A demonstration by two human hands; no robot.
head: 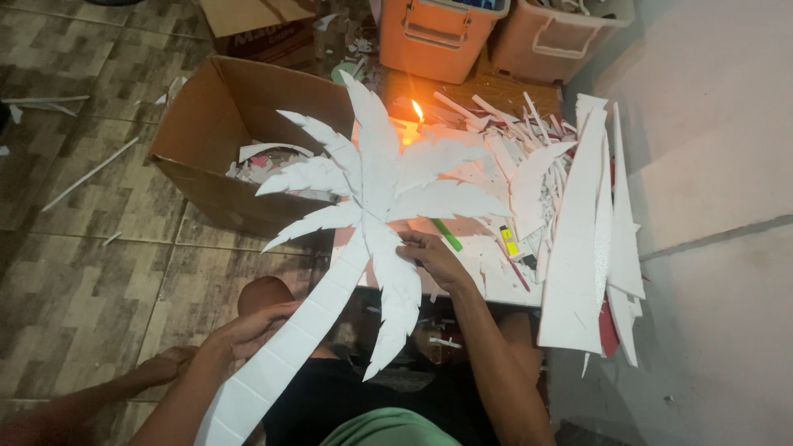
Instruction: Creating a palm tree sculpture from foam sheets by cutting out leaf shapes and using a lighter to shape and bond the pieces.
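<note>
Tiled floor: fingers point(410, 244) pinch foam palm point(376, 186) (L+R)

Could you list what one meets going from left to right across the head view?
Cardboard box → left hand → white palm tree cutout → right hand → green marker → yellow lighter → tall white foam offcuts → white wall.
</note>
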